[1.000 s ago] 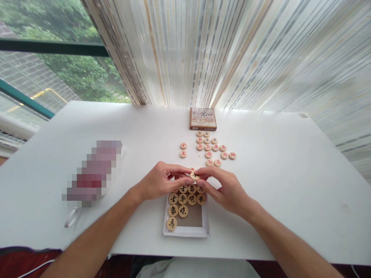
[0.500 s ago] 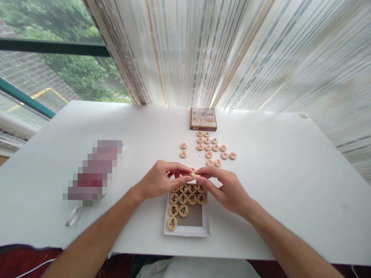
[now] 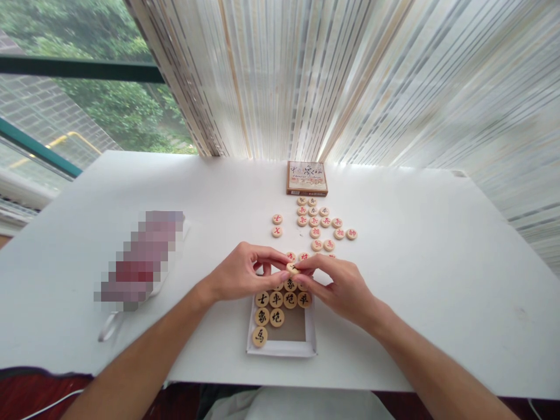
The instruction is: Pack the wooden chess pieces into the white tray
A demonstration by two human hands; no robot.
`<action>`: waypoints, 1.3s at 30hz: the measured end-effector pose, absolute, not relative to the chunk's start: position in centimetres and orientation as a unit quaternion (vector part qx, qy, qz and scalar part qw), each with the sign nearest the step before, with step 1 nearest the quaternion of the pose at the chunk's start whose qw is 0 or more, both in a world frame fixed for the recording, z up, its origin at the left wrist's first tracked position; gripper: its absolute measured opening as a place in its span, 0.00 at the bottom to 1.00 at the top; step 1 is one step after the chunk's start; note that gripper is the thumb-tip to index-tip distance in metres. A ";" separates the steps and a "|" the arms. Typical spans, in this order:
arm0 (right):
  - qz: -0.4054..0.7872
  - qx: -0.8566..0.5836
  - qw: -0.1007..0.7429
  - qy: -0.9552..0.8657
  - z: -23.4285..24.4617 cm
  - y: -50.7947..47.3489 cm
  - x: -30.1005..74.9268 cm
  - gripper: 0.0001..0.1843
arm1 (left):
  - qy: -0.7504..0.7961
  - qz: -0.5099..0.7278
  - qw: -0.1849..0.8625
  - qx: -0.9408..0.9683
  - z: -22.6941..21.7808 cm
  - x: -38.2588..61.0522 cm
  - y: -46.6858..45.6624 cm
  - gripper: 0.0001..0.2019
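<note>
Table (image 3: pixel 437 262): L-hand (image 3: pixel 242 275), R-hand (image 3: pixel 340 289) pinch disc (image 3: pixel 292 268).

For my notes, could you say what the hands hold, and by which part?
One wooden disc, pinched at its rim between left hand and right hand.

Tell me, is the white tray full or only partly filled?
Partly filled: the tray has pieces in its far rows, but bare brown floor shows at its near right.
</note>
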State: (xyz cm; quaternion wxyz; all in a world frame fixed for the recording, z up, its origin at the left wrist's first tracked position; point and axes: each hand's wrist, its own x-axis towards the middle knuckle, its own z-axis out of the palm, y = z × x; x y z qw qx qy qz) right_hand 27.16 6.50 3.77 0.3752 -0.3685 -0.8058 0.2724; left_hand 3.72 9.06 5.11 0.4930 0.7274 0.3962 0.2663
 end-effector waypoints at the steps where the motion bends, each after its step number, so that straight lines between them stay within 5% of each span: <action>1: 0.271 -0.367 0.375 -0.807 3.8 6.5 27.2 0.05 | 0.394 0.268 0.495 0.726 5.2 3.7 9.1 0.13; 29: 0.350 -0.376 0.397 -0.761 4.2 6.6 27.0 0.11 | 0.377 0.298 0.431 0.764 4.9 3.2 9.3 0.09; 39: 0.386 -0.337 0.358 -0.780 5.5 6.6 27.8 0.12 | 0.311 0.186 0.378 0.852 5.7 2.7 9.1 0.22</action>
